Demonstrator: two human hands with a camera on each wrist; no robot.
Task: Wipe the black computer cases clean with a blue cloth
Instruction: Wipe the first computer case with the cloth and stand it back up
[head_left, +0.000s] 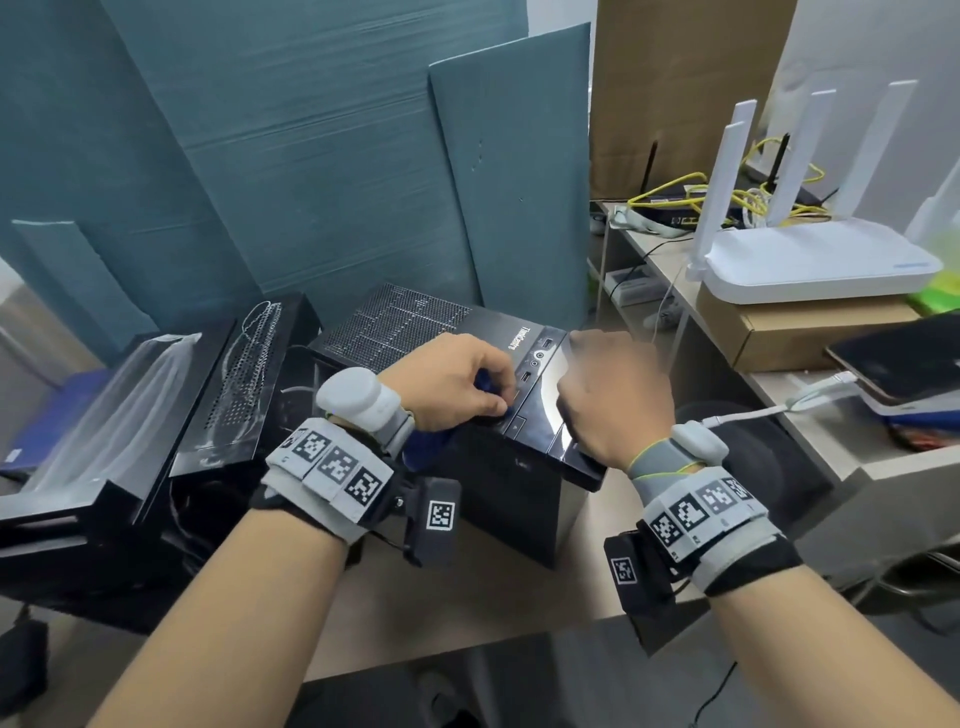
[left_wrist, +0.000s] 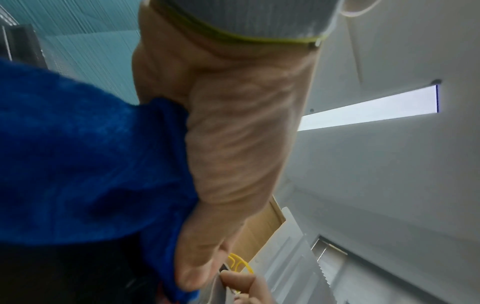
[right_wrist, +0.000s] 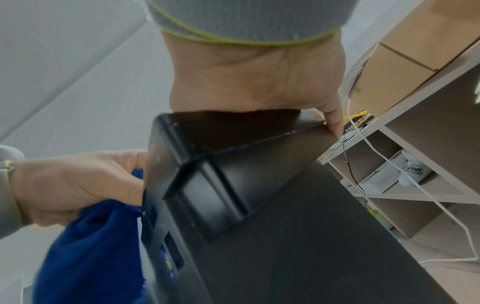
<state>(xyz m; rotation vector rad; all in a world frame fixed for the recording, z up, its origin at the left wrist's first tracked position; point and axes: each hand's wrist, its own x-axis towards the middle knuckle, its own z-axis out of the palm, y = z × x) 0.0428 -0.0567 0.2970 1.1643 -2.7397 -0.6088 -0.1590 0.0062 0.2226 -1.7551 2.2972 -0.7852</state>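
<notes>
Left hand (head_left: 447, 382) clamps the blue cloth (head_left: 426, 447) against the black case (head_left: 519, 467) near the desk's (head_left: 467, 613) right edge; right hand (head_left: 613, 395) clasps the case top. Hard wiping could tip it.

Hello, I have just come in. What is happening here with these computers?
A person is cleaning a black ThinkCentre computer case that stands on a light wooden table. The left hand grips a bunched blue fleece cloth and presses it against the case's glossy front panel near the ports. The right hand holds the case's right edge to steady it. Two more black cases lie to the left, not being touched now.
</notes>
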